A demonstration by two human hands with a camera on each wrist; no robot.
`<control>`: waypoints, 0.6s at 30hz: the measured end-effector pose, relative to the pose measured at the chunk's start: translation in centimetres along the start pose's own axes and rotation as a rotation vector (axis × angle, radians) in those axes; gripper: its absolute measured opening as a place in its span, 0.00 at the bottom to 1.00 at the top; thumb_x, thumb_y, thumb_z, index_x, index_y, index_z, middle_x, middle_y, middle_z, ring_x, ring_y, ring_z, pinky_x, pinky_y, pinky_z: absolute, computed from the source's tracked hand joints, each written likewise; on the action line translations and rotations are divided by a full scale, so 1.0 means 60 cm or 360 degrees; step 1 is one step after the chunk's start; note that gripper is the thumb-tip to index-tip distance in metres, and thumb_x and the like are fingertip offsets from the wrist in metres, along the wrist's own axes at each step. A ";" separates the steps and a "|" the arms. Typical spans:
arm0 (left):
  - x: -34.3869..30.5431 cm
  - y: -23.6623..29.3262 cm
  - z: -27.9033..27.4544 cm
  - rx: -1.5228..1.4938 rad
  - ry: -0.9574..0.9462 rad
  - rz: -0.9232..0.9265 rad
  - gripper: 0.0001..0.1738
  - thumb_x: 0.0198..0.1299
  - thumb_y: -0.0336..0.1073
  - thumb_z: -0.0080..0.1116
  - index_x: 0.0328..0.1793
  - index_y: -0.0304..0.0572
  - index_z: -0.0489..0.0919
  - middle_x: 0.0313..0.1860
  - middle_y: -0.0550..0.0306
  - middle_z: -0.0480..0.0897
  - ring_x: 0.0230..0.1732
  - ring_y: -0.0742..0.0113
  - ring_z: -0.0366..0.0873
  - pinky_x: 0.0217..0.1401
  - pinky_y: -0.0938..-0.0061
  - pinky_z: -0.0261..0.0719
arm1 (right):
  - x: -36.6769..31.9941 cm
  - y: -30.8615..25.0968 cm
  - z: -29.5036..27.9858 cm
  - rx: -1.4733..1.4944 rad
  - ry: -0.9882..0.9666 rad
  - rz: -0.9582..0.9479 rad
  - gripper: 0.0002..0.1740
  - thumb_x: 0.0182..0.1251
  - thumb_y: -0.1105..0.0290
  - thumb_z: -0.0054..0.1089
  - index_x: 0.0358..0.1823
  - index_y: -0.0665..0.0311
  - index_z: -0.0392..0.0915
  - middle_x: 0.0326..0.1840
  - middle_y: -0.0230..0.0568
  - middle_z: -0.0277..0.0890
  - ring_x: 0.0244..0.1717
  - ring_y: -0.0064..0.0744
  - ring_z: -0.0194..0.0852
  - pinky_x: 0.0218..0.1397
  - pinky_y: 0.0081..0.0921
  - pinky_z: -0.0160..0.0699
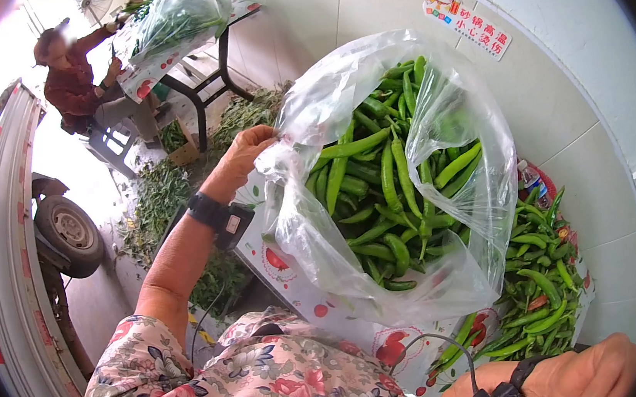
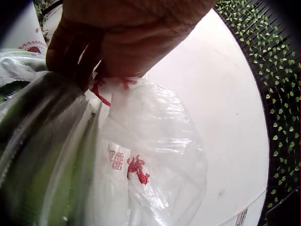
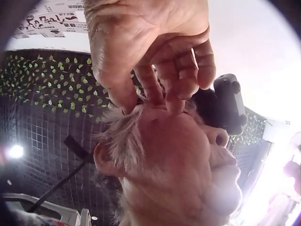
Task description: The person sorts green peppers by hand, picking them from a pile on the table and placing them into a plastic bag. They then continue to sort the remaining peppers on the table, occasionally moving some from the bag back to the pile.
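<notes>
A large clear plastic bag point(image 1: 467, 291) full of long green chili peppers point(image 1: 386, 183) stands with its mouth wide on a table. The left hand point(image 1: 245, 158) pinches the bag's rim at its left side. Seen from the left wrist, that hand's fingers are bunched at the gathered plastic, beside red print on the bag point(image 2: 160, 127). The right hand point(image 1: 596, 371) is raised away from the bag, at the lower right of the head view. In the right wrist view the right hand point(image 3: 150, 52) has loosely bent fingers at the side of the person's head, near the hair, with nothing held.
Loose green peppers point(image 1: 535, 307) are heaped right of the bag on the patterned tablecloth point(image 1: 330, 310), with a plastic bottle point(image 1: 531, 182) behind. Another person point(image 1: 73, 85) sits at a far table point(image 1: 156, 56). Leafy stalks point(image 1: 152, 208) lie on the floor near a parked vehicle point(image 1: 14, 254).
</notes>
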State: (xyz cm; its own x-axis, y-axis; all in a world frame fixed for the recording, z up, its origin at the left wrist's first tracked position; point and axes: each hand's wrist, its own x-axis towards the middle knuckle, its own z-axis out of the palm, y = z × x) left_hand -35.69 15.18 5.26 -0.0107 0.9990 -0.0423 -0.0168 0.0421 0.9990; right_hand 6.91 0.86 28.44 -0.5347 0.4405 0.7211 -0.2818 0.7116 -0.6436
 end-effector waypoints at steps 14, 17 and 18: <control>0.009 -0.007 -0.006 0.0063 0.0065 0.0105 0.13 0.63 0.32 0.60 0.51 0.32 0.79 0.39 0.61 0.83 0.37 0.79 0.78 0.42 0.81 0.77 | 0.009 0.049 0.012 -0.0067 -0.0043 0.0244 0.32 0.58 0.67 0.64 0.63 0.71 0.65 0.56 0.52 0.75 0.49 0.42 0.78 0.53 0.32 0.77; 0.014 -0.008 -0.003 0.0151 0.0161 0.0298 0.14 0.59 0.31 0.63 0.49 0.35 0.79 0.39 0.61 0.82 0.35 0.78 0.77 0.40 0.80 0.77 | 0.020 0.084 0.029 -0.0174 -0.0061 0.0498 0.33 0.58 0.66 0.64 0.64 0.71 0.65 0.57 0.52 0.75 0.50 0.42 0.78 0.54 0.32 0.77; 0.016 -0.006 -0.002 0.0276 0.0217 0.0348 0.14 0.57 0.31 0.64 0.49 0.36 0.79 0.40 0.61 0.82 0.35 0.78 0.77 0.39 0.79 0.77 | 0.024 0.102 0.037 -0.0213 -0.0077 0.0617 0.33 0.58 0.66 0.64 0.64 0.71 0.65 0.57 0.52 0.75 0.50 0.42 0.78 0.54 0.32 0.77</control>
State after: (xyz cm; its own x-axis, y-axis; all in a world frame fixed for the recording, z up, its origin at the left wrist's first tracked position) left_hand -35.84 16.13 4.87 -0.1294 0.9744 0.1838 0.1711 -0.1607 0.9721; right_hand 2.65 4.66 24.97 -0.6185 0.6660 0.4169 0.0522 0.5643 -0.8239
